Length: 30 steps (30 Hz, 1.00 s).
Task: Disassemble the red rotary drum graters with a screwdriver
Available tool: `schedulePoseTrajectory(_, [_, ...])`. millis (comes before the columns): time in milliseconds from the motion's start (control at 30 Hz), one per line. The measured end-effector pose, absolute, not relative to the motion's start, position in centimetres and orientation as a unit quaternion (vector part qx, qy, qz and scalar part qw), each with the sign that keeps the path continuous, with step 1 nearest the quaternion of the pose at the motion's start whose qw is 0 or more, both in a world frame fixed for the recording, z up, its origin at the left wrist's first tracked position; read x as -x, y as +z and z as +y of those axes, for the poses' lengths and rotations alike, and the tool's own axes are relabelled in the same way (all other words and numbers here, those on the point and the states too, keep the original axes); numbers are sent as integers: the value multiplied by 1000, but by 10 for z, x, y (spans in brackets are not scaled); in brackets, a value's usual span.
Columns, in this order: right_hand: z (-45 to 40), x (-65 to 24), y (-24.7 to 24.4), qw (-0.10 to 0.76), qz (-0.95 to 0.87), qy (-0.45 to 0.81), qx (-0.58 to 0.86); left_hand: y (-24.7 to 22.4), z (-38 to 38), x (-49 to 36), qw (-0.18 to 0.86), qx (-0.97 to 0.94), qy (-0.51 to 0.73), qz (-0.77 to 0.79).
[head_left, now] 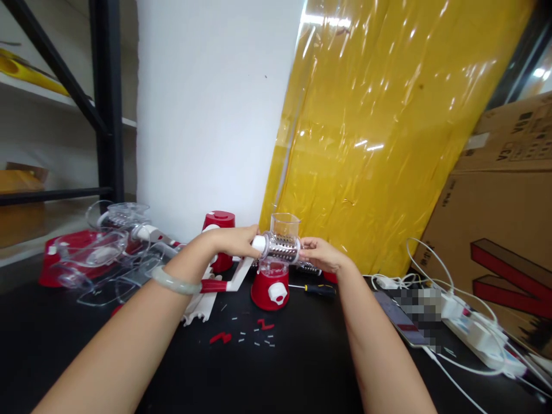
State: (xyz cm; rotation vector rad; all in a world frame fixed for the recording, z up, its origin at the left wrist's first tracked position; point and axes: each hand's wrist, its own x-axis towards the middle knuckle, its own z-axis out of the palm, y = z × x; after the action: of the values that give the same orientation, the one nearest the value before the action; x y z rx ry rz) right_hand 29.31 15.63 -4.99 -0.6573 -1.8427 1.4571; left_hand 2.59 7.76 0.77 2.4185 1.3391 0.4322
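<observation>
A rotary drum grater stands upright on the black table, with a red base (264,290), a white knob (278,293) and a clear hopper (285,223). Its metal grating drum (282,248) lies sideways in the clear housing. My left hand (236,240) is closed round the white hub at the drum's left end, where the white crank arm (240,275) with its red handle (214,286) hangs down. At the drum's right end, the fingers of my right hand (321,254) pinch the rim.
Small screws (256,344) and red plastic pieces (221,337) lie in front. Behind the grater are a screwdriver (319,290) and another red base (219,218). Clear housings and red bases (71,253) crowd the left. Rightward lie a phone (399,316), a power strip (487,345) and a cardboard box (504,218).
</observation>
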Motion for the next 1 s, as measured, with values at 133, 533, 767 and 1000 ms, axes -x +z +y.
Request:
schedulePoseTrajectory(133, [157,-278,-69,369,-705,569,208,3,82,-21,198,-843,166,472])
schedulePoseTrajectory(533, [148,-270,-95,417,-708,533,201,-11,91,-31,213,-829,217,470])
schedulePoseTrajectory(767, [143,-272,-99,435,-701,527,202,-19,81,-31,197,-823,245,473])
schedulePoseTrajectory(1000, [143,-271,-100,441,-701,525,198,-26,73,-36,180,-807,256,501])
